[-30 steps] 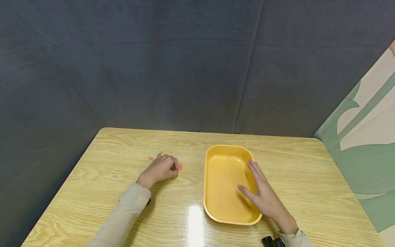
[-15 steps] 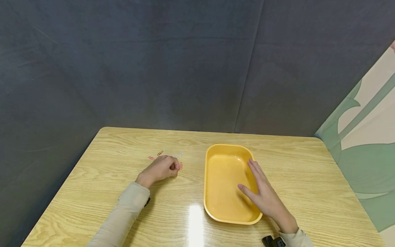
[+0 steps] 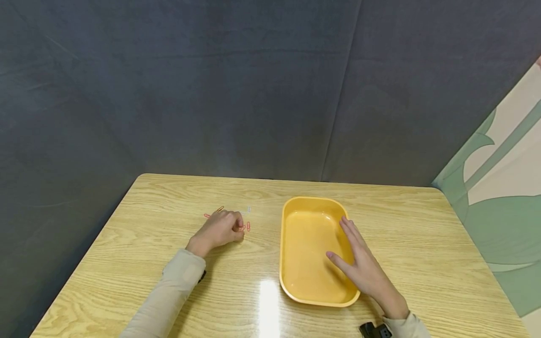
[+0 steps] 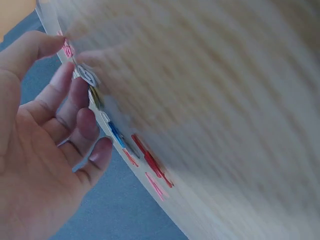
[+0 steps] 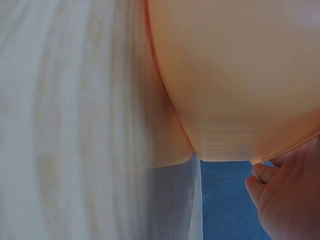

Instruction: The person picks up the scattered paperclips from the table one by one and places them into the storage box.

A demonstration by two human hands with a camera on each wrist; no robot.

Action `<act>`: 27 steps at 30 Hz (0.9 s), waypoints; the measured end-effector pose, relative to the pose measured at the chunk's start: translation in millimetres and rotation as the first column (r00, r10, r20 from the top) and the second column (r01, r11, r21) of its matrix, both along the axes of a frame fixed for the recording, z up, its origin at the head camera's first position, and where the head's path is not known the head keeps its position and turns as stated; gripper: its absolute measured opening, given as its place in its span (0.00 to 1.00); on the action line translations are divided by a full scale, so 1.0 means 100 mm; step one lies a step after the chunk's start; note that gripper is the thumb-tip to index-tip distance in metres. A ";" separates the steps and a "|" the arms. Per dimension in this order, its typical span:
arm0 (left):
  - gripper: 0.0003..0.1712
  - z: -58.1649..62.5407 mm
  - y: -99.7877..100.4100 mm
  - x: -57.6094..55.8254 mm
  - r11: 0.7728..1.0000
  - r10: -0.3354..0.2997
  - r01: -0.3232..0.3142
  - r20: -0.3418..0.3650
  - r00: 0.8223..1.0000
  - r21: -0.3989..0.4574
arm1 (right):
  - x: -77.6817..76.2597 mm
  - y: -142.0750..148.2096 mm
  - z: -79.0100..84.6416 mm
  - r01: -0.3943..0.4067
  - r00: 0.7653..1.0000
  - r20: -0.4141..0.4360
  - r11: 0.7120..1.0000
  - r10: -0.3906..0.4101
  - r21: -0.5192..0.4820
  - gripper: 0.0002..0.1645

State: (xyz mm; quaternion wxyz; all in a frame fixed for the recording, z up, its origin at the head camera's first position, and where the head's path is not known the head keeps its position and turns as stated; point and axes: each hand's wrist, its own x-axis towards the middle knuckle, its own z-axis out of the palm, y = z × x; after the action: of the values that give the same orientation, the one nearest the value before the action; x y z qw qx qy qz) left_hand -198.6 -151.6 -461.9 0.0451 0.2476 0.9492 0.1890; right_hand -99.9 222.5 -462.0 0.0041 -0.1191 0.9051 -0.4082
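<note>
In the head view, my left hand [image 3: 220, 230] is low over the table among scattered paper clips, its thumb and index finger slightly apart. Between those two fingertips lies a pink paper clip [image 4: 68, 50] at the table surface in the left wrist view. A red paper clip [image 3: 248, 226] is just right of the fingers, with a pale clip [image 3: 249, 209] behind it. Under the curled fingers are a blue clip [image 4: 116, 134] and a dark red clip [image 4: 150, 159]. My right hand [image 3: 363, 267] rests, fingers spread, at the right rim of a yellow tray [image 3: 281, 244].
The wooden table [image 3: 148, 225] ends at a dark fabric partition [image 3: 236, 94] at the back and left. A patterned green and cream surface [image 3: 494, 225] borders its right side. Bare wood separates the clips from the tray.
My left thumb and index finger have parted slightly, so the pink clip shows in the gap between them. My right hand and the tray stay put.
</note>
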 end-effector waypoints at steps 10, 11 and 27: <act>0.04 -0.01 0.06 0.00 0.999 0.054 -0.054 0.119 0.991 0.001 | 0.00 0.00 -0.02 -0.006 1.000 -0.002 1.000 0.006 0.001 0.53; 0.05 -0.01 0.06 0.00 0.998 0.057 -0.058 0.128 0.990 0.002 | 0.00 0.00 -0.02 -0.006 1.000 -0.001 1.000 0.006 0.002 0.53; 0.06 0.00 0.08 0.00 0.999 0.036 -0.039 0.141 0.989 0.018 | 0.00 0.00 0.00 -0.003 1.000 0.004 1.000 0.003 0.000 0.53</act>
State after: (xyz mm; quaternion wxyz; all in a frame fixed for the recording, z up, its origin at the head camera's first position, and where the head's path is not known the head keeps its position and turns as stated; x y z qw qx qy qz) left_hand -198.9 -143.9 -461.7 0.1055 0.2164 0.9461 0.2165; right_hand -99.4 222.5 -462.3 0.0064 -0.1197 0.9049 -0.4084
